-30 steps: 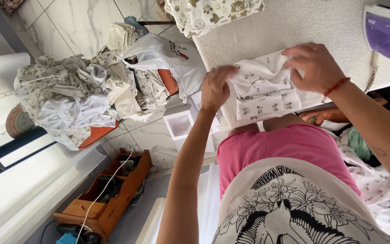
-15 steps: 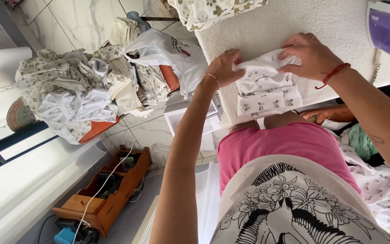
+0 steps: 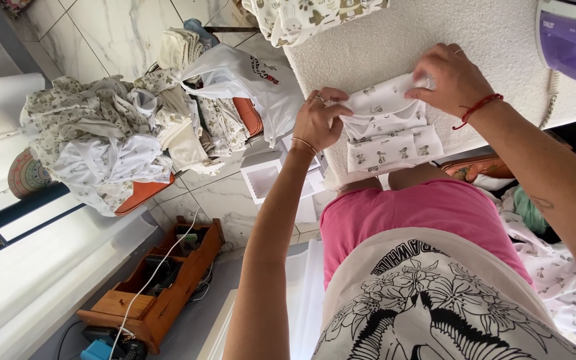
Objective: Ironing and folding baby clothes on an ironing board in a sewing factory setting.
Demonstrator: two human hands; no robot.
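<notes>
Head view: the small printed garment [image 3: 389, 127] is way more compact than a second ago, when it lay spread wide on the white padded board [image 3: 501, 40]. Now it's folded into a small bundle near the board's edge. Left hand [image 3: 319, 120] pinches its left side, right hand [image 3: 451, 80] presses down on the top corner. Purple iron [image 3: 571, 37] sits off to the side.
</notes>
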